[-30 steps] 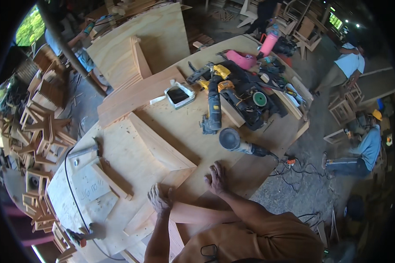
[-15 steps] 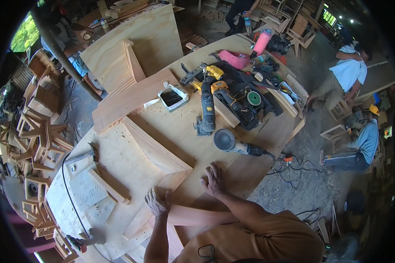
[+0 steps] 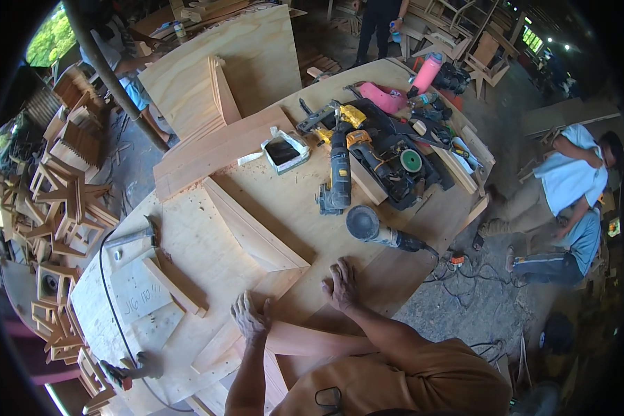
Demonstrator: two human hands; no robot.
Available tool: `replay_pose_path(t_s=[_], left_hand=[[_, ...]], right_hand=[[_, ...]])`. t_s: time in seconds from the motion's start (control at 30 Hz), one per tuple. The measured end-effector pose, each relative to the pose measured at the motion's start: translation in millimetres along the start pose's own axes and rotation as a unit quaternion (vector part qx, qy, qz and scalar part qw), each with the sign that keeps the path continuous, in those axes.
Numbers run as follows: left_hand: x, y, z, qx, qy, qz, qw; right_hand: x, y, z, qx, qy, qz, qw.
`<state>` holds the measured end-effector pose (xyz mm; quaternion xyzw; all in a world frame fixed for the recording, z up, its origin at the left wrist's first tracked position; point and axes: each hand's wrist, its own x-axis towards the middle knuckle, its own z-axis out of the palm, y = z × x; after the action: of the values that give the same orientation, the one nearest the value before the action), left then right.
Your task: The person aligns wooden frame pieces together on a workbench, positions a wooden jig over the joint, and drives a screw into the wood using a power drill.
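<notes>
My left hand (image 3: 249, 317), dusty with its fingers spread, rests flat near the front of the plywood workbench (image 3: 194, 253). To its right, my right hand (image 3: 340, 286) lies palm down with fingers apart. Neither holds anything. Below them, close to my body, lies a curved wooden piece (image 3: 313, 341) with straighter boards beside it. Just beyond my hands is a long angled wooden piece (image 3: 253, 229), its tapered end toward me. A corded sander (image 3: 371, 227) with a round dark pad lies ahead of my right hand, and a longer power tool (image 3: 339, 173) lies beyond it.
Several tools and a pink bottle (image 3: 428, 72) crowd the far right. A white-rimmed box (image 3: 285, 151) stands mid-bench. At left are a hammer (image 3: 133, 237), a marked template board (image 3: 140, 291) and a cable. Cords (image 3: 464, 274) lie on the floor; people and stacked chair frames (image 3: 69, 201) surround the bench.
My view has shifted slightly, and both hands stay flat on the bench. The person in the light shirt at right has come nearer, now overlapping the seated person.
</notes>
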<state>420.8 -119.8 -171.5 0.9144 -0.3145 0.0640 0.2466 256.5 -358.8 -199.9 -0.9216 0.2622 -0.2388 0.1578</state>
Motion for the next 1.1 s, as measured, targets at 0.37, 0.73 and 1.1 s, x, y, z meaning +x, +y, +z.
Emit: replay_pose_path(t_s=[0.37, 0.73, 1.1], left_hand=[[1, 0, 2, -0.002, -0.006, -0.011, 1.0], [2, 0, -6, 0.007, -0.029, -0.012, 0.999], [7, 3, -9, -0.002, -0.031, -0.009, 0.999]], right_hand=[[2, -1, -3, -0.008, -0.008, -0.003, 1.0], [-1, -1, 4, -0.034, -0.018, -0.005, 0.999], [2, -3, 1, -0.042, -0.002, -0.009, 0.999]])
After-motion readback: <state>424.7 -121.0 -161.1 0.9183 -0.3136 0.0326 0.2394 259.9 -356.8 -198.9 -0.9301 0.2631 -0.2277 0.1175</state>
